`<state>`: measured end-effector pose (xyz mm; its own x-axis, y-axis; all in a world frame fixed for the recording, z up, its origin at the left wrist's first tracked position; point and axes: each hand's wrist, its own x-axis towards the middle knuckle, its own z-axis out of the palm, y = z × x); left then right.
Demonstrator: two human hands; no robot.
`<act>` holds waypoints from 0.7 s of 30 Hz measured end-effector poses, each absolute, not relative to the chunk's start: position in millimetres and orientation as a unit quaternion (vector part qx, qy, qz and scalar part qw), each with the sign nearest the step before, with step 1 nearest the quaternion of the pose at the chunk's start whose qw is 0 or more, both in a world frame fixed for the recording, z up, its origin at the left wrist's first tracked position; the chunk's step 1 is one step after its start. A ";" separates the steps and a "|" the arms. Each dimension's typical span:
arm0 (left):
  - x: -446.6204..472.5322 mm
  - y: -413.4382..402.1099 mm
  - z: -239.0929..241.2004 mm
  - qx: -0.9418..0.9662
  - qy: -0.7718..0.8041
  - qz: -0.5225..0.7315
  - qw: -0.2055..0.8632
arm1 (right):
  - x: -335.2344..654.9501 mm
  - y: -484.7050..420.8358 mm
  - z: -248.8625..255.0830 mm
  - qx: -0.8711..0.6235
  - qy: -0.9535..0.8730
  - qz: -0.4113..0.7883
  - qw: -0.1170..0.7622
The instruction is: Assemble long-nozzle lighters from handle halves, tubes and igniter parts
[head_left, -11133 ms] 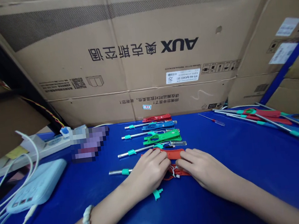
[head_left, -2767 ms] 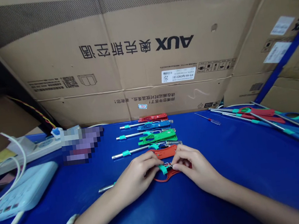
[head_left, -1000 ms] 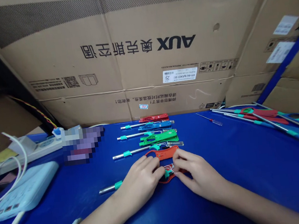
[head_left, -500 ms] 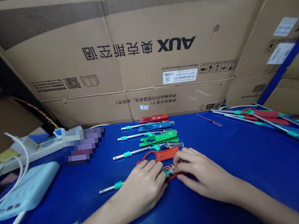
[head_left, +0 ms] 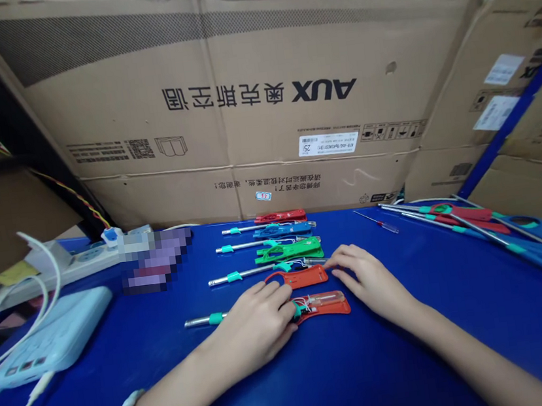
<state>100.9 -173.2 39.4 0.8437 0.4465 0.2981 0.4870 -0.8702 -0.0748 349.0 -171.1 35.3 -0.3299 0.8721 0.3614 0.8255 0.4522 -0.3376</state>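
Note:
My left hand (head_left: 260, 319) is closed over the middle of a red long-nose lighter (head_left: 335, 304) whose casing lies open on the table. Its metal tube with a green collar sticks out to the left, and a clear fuel tank and white wires show at the right; the part under my fingers is hidden. Just beyond it lies an orange-red casing half (head_left: 307, 277). My right hand (head_left: 366, 277) is by the right end of this half, thumb and fingers apart, holding nothing.
Farther back are a green casing (head_left: 291, 250), a blue casing (head_left: 284, 229) and a red casing (head_left: 280, 217), with lighter tubes. A screwdriver (head_left: 377, 222) lies right of them, beside a pile of lighters (head_left: 506, 233). At left are a power bank (head_left: 55, 335) with cables and a power strip (head_left: 85, 257).
My right hand has left the lighter's right end and moved up and right to the orange-red casing half, uncovering the clear tank. My left hand stays on the lighter.

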 end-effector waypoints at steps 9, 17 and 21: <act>99.1 -173.3 39.6 -0.957 -0.239 -0.145 0.081 | 344.7 -168.3 30.9 -0.539 -0.792 0.086 0.273; 96.7 -172.0 45.4 -0.958 -0.244 -0.140 0.050 | 349.9 -166.7 39.2 -0.522 -0.755 0.270 0.291; 95.6 -171.5 49.1 -0.957 -0.255 -0.138 0.002 | 355.8 -166.1 43.0 -0.512 -0.752 0.326 0.256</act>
<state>95.6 -171.5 49.1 0.8315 0.4881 0.2652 0.4893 -0.8696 0.0665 355.8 -166.1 43.0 -0.3443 0.9375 0.0503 0.6038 0.2622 -0.7528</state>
